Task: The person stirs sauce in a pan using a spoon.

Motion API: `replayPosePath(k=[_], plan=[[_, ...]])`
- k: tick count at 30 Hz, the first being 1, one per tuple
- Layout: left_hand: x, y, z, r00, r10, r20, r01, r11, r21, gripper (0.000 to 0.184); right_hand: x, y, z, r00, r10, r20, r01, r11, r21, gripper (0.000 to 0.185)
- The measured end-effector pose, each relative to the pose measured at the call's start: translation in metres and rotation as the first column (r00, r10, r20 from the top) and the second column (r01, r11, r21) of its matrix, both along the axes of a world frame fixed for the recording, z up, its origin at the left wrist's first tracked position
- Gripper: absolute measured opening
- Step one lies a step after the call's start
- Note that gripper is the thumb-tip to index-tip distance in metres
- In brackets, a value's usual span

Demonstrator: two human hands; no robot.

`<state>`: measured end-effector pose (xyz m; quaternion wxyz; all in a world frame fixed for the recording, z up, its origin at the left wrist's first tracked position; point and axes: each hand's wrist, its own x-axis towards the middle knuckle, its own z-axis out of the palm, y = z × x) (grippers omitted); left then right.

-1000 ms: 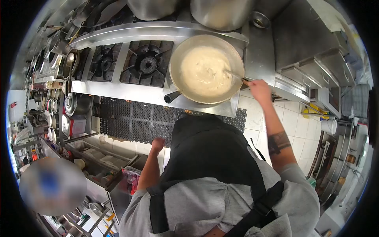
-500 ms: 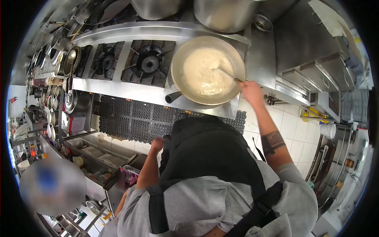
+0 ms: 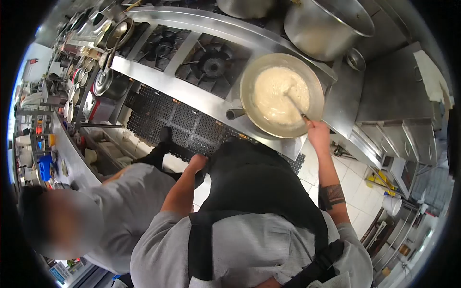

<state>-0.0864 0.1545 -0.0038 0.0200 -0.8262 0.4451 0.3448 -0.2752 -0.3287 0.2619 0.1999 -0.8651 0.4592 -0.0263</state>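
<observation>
My right hand (image 3: 317, 132) is closed around the handle of a long metal utensil (image 3: 294, 104). Its lower end dips into a thick, cream-coloured sauce (image 3: 277, 98), so the head is hidden. The sauce fills the middle of a large, wide metal pan (image 3: 249, 84) on the front right of the stove, with its dark stub handle (image 3: 235, 114) jutting over the front edge. Low at my side, by the black apron (image 3: 259, 182), hangs my left hand (image 3: 197, 162). Its fingers are curled in, and their inner side is hidden.
A large steel pot (image 3: 317, 36) stands behind the pan, with a small metal bowl (image 3: 355, 59) beside it. Left of the pan is a bare burner (image 3: 212, 64). Close on my left is another person in a grey shirt (image 3: 129, 206). A black perforated mat (image 3: 177, 122) covers the floor.
The view has turned, so the stove now slopes down to the right. The utensil still sits in the sauce, at a steeper angle. The other person has come nearer on my left.
</observation>
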Motion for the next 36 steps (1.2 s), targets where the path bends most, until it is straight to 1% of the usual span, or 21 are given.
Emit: replayPosePath(k=[1,4,5,7,8,9,10,11,15,18,20,21,22,24,27,28,31,32,33,34,36], plan=[[-0.004,-0.004,0.001,0.871,0.42,-0.255,-0.446,0.894,-0.053,0.026,-0.002,0.004,0.001,0.998,0.019,-0.068,-0.015,0.998,0.064,0.026],[0.002,-0.005,-0.012,0.886,0.395,-0.242,-0.438,0.884,-0.161,0.027,-0.038,-0.009,0.024,0.998,0.037,-0.052,-0.029,0.988,0.15,0.024],[-0.001,-0.011,-0.002,0.887,0.385,-0.254,-0.432,0.887,-0.163,0.027,-0.053,-0.023,0.03,0.987,-0.03,-0.158,0.057,0.984,0.169,0.023],[-0.004,-0.023,0.034,0.751,0.588,-0.3,-0.624,0.781,-0.031,0.028,-0.066,-0.044,0.038,0.985,-0.046,-0.166,0.063,0.993,0.097,0.023],[-0.004,-0.022,0.031,0.755,0.583,-0.301,-0.62,0.784,-0.038,0.028,-0.065,-0.051,0.04,0.986,-0.055,-0.158,0.061,0.998,0.033,0.025],[-0.003,-0.013,0.02,0.937,0.305,-0.168,-0.327,0.937,-0.12,0.028,-0.055,-0.049,0.033,0.993,-0.055,-0.102,0.056,0.998,0.0,0.027],[-0.003,-0.002,0.005,1.0,-0.01,-0.011,0.008,0.988,-0.152,0.028,-0.042,-0.043,0.019,0.996,-0.064,-0.067,0.066,0.998,0.014,0.028],[-0.006,0.013,-0.029,0.999,0.009,-0.039,-0.013,0.994,-0.107,0.027,-0.029,-0.033,0.006,0.997,-0.075,-0.032,0.076,0.997,0.028,0.029],[-0.006,0.005,0.013,0.996,-0.092,0.006,0.092,0.995,-0.049,0.029,-0.018,-0.003,0.007,0.999,0.005,-0.038,-0.003,0.997,0.071,0.021],[-0.004,0.013,-0.004,0.991,0.114,-0.076,-0.123,0.985,-0.123,0.027,-0.047,-0.012,0.038,0.996,-0.019,-0.084,0.026,0.996,0.084,0.019],[-0.004,0.023,-0.017,0.878,0.397,-0.267,-0.446,0.882,-0.154,0.023,-0.062,-0.026,0.047,0.985,-0.126,-0.121,0.134,0.989,0.062,0.019],[-0.001,0.021,-0.014,0.81,0.483,-0.333,-0.522,0.852,-0.033,0.021,-0.051,-0.023,0.062,0.979,-0.159,-0.124,0.169,0.983,0.07,0.021],[0.001,0.021,-0.01,0.814,0.476,-0.332,-0.514,0.857,-0.032,0.021,-0.04,-0.025,0.043,0.978,-0.168,-0.124,0.178,0.981,0.072,0.021],[0.006,0.023,-0.013,0.994,-0.105,-0.009,0.102,0.979,-0.174,0.021,-0.025,-0.026,-0.008,0.997,-0.068,0.034,0.071,0.992,-0.101,0.025],[0.014,0.018,-0.011,0.998,-0.055,-0.038,0.052,0.997,-0.063,0.021,-0.01,0.007,-0.016,1.0,-0.003,0.015,0.004,0.998,-0.055,0.024],[0.011,0.015,-0.002,0.914,0.336,-0.228,-0.366,0.925,-0.103,0.019,-0.018,0.009,-0.01,1.0,-0.018,0.023,0.019,0.998,-0.054,0.024],[0.021,0.008,-0.01,0.827,0.444,-0.344,-0.49,0.87,-0.056,0.02,-0.067,-0.01,0.026,0.99,-0.101,-0.094,0.11,0.99,0.089,0.026],[0.025,0.009,-0.009,0.887,0.358,-0.292,-0.378,0.926,-0.013,0.02,-0.076,-0.015,0.035,0.986,-0.139,-0.088,0.147,0.985,0.092,0.026],[0.024,0.01,-0.007,0.971,0.164,-0.176,-0.193,0.968,-0.162,0.019,-0.072,-0.017,0.045,0.974,-0.189,-0.121,0.198,0.978,0.064,0.026],[0.023,0.01,-0.003,0.971,0.161,-0.176,-0.189,0.969,-0.161,0.019,-0.063,-0.019,0.036,0.974,-0.193,-0.121,0.201,0.977,0.065,0.026],[0.024,0.007,-0.001,0.996,-0.085,0.026,0.088,0.985,-0.146,0.017,-0.044,-0.017,0.008,0.991,-0.125,-0.054,0.12,0.99,-0.077,0.026]])
